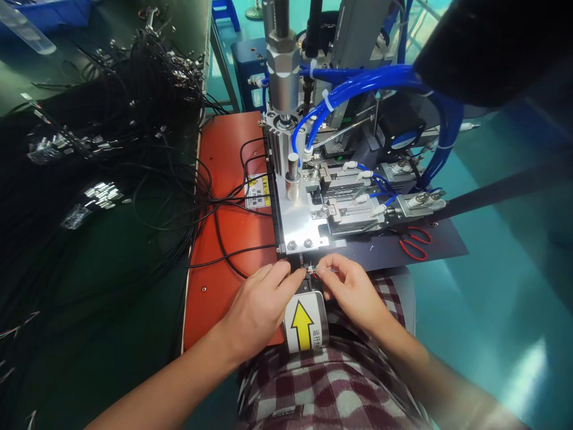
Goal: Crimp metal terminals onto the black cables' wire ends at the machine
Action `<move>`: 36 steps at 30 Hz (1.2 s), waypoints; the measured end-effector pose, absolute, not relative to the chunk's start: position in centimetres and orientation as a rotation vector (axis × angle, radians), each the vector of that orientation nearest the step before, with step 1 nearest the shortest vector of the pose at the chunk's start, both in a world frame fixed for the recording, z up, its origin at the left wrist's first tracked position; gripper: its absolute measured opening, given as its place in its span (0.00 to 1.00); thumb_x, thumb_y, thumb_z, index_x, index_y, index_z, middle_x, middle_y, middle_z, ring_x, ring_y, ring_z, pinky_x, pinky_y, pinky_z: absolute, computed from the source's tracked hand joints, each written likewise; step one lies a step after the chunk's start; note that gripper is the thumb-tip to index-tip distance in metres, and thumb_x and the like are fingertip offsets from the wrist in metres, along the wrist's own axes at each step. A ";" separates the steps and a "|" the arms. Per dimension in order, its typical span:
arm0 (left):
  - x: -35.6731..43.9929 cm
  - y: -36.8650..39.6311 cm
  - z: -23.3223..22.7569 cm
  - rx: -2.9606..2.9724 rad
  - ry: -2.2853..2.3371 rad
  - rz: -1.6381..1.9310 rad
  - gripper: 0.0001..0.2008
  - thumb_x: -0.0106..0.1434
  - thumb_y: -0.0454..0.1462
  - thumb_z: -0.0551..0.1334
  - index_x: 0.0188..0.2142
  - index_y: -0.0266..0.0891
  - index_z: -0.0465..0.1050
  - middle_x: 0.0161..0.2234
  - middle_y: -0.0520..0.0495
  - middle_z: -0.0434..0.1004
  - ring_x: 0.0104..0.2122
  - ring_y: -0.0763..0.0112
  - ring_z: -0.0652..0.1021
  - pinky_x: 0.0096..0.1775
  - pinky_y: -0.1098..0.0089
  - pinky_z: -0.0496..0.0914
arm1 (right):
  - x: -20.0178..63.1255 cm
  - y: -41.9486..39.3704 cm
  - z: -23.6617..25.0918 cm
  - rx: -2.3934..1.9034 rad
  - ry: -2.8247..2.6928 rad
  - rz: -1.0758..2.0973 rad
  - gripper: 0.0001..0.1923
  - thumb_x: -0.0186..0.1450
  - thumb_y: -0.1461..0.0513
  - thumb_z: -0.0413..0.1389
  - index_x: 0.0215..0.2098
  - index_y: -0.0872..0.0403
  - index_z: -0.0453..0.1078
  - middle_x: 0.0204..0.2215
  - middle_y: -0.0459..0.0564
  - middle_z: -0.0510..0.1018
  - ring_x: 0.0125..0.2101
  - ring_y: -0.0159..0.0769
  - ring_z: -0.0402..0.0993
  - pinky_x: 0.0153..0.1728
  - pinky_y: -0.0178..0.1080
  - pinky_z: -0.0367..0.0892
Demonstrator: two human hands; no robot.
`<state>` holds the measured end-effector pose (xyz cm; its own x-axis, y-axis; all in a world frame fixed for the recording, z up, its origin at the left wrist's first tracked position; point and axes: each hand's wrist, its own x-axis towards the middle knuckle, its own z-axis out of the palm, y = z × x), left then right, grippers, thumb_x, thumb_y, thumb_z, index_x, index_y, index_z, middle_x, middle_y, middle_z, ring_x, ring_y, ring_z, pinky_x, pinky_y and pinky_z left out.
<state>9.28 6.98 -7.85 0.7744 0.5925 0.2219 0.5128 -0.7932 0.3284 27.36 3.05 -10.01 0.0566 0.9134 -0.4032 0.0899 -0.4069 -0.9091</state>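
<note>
My left hand (262, 304) rests on the orange plate (224, 179) and pinches the end of a thin black cable (233, 255) at the front of the machine. My right hand (347, 285) pinches the same cable tip, with small coloured wires (312, 272) showing between the two sets of fingertips. Both hands sit just below the silver metal fixture (298, 227) and above a label with a yellow arrow (303, 325).
A large heap of black cables (89, 149) with metal connectors covers the green table at the left. Blue air hoses (358, 83) and a pneumatic cylinder (283, 77) rise behind the fixture. Red-handled scissors (415, 242) lie on a dark mat at the right.
</note>
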 end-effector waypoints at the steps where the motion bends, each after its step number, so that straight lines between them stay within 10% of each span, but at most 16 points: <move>1: 9.3 7.0 -7.8 2.724 0.857 0.460 0.14 0.66 0.29 0.50 0.46 0.29 0.70 0.31 0.43 0.70 0.29 0.65 0.71 0.30 0.67 0.71 | 27.4 3.0 -10.1 -1.616 -1.038 1.418 0.10 0.64 0.56 0.52 0.29 0.53 0.64 0.18 0.41 0.67 0.18 0.30 0.64 0.20 0.34 0.58; 36: 9.0 6.8 -8.3 2.711 0.837 0.392 0.12 0.67 0.30 0.49 0.46 0.31 0.68 0.32 0.44 0.69 0.30 0.66 0.70 0.32 0.67 0.70 | 27.5 3.3 -10.7 -1.507 -0.857 1.555 0.13 0.62 0.54 0.54 0.28 0.55 0.66 0.16 0.40 0.65 0.15 0.27 0.60 0.19 0.32 0.56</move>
